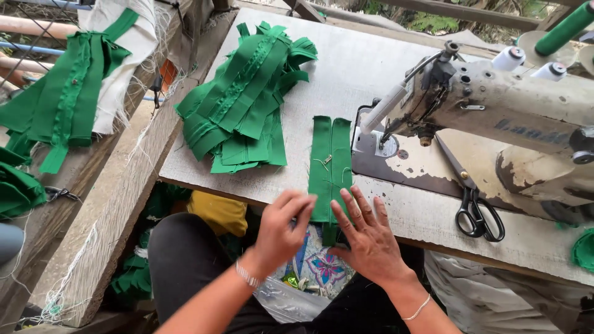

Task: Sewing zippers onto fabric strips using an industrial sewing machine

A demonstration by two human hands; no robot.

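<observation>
A narrow green zippered fabric piece (330, 158) lies flat on the grey table (346, 68), its near end hanging over the front edge. My left hand (281, 230) pinches the piece's lower left edge with bent fingers. My right hand (368, 238) rests flat with spread fingers on the piece's lower right part at the table edge. A worn sewing machine (495, 102) stands just right of the piece, its needle area close to the piece's far end.
A heap of green fabric pieces (244, 99) sits on the table's left. Black scissors (475, 207) lie under the machine arm. More green pieces (65, 93) hang on a wooden rail at far left. Thread spools (510, 59) stand behind the machine.
</observation>
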